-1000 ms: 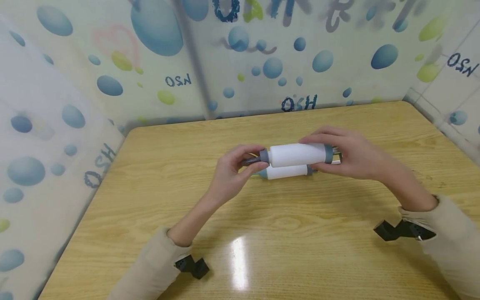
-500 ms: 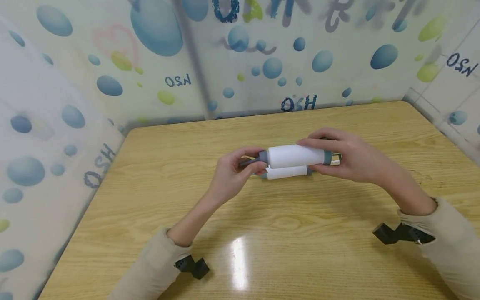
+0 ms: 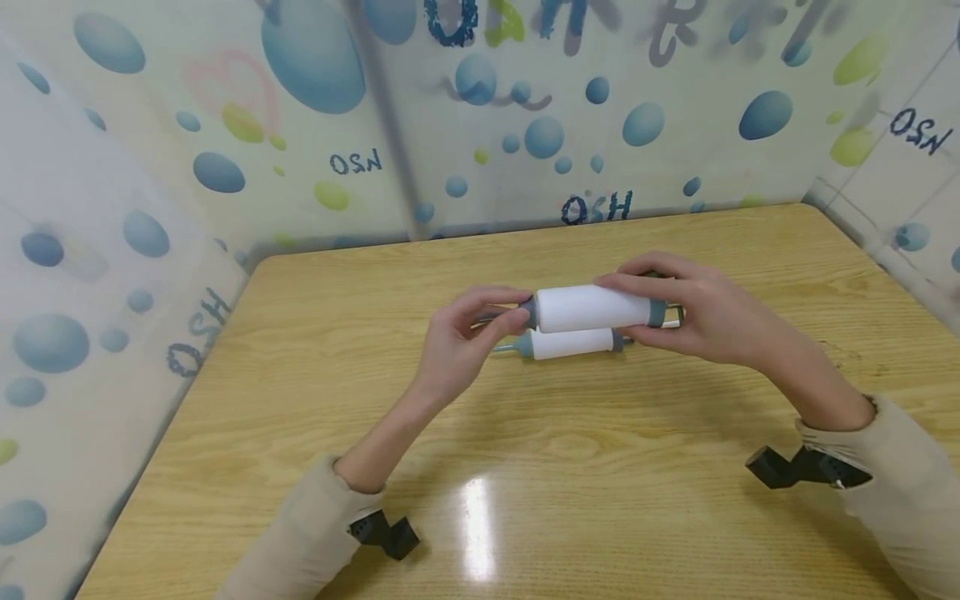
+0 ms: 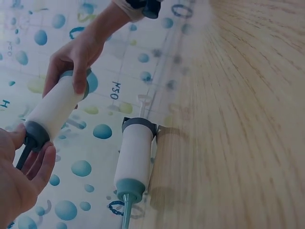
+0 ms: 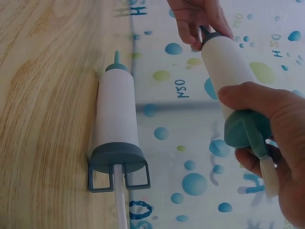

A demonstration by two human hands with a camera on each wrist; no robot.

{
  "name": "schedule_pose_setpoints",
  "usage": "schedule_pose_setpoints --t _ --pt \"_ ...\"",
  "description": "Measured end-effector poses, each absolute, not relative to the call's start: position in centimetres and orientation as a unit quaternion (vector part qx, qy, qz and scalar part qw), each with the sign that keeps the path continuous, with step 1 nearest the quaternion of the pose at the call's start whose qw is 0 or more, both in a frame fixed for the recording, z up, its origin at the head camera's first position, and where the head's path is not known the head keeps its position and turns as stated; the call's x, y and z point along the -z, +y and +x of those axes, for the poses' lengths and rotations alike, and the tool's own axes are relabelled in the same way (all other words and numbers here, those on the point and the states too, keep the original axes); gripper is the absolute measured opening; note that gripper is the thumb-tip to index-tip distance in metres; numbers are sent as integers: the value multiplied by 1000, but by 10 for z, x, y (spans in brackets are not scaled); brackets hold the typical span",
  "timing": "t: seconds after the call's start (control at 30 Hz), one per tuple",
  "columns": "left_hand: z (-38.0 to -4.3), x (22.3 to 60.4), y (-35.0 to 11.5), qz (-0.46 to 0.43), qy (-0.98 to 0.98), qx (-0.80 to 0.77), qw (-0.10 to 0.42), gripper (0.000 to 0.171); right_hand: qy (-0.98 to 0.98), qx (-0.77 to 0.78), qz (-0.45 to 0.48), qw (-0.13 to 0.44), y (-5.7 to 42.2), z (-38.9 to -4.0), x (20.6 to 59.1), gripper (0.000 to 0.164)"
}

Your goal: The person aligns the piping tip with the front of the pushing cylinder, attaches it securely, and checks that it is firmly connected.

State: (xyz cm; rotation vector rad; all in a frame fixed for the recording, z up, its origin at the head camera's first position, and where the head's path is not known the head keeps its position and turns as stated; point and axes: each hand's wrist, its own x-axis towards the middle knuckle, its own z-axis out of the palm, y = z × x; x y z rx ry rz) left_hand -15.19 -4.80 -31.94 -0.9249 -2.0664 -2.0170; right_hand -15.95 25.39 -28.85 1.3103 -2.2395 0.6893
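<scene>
A large white syringe (image 3: 588,309) with a dark grey nozzle cap (image 4: 37,134) and a green rear collar (image 5: 243,128) is held up above the table, nearly level. My left hand (image 3: 461,346) pinches the nozzle cap between thumb and fingers, and the thin nozzle runs back toward the palm. Around the rear of the barrel grips my right hand (image 3: 705,312), its thumb along the white side. A pale plunger handle (image 5: 269,179) sticks out by that palm. A second white syringe (image 4: 133,152) lies on the table just behind, with green nozzle and dark grey collar reversed in direction.
The wooden table (image 3: 570,492) extends around both hands. Behind it stands a wall (image 3: 480,142) printed with blue and green drops; another wall (image 3: 90,275) borders the left side. The lying syringe's finger loops (image 5: 138,176) and plunger rod (image 5: 120,200) project from its collar.
My left thumb and fingers have shifted right, from the nozzle's base onto the cap. More of the lying syringe's green nozzle shows now. The right hand keeps almost the same hold.
</scene>
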Motion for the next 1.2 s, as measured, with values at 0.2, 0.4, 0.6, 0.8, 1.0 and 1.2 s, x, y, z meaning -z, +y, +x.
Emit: schedule_pose_setpoints --t 0.2,0.4,0.6,0.8,1.0,1.2 --pt "-152 315 -49 -276 -691 668 18 23 -805 -256 480 237 253 -158 286 54" --pt "-151 314 -50 -282 -693 663 2 28 -808 -246 481 236 253 -158 285 54" --pt "-150 314 -49 -294 -680 672 10 30 -810 -245 477 235 253 -159 285 56" --pt "-152 312 -47 -285 -656 699 17 14 -810 -240 480 237 251 -160 285 55" --pt "-156 311 -48 -268 -682 680 25 20 -801 -249 490 238 249 -161 286 53" --pt "-157 312 -50 -243 -706 664 -39 21 -792 -261 491 252 248 -164 287 52"
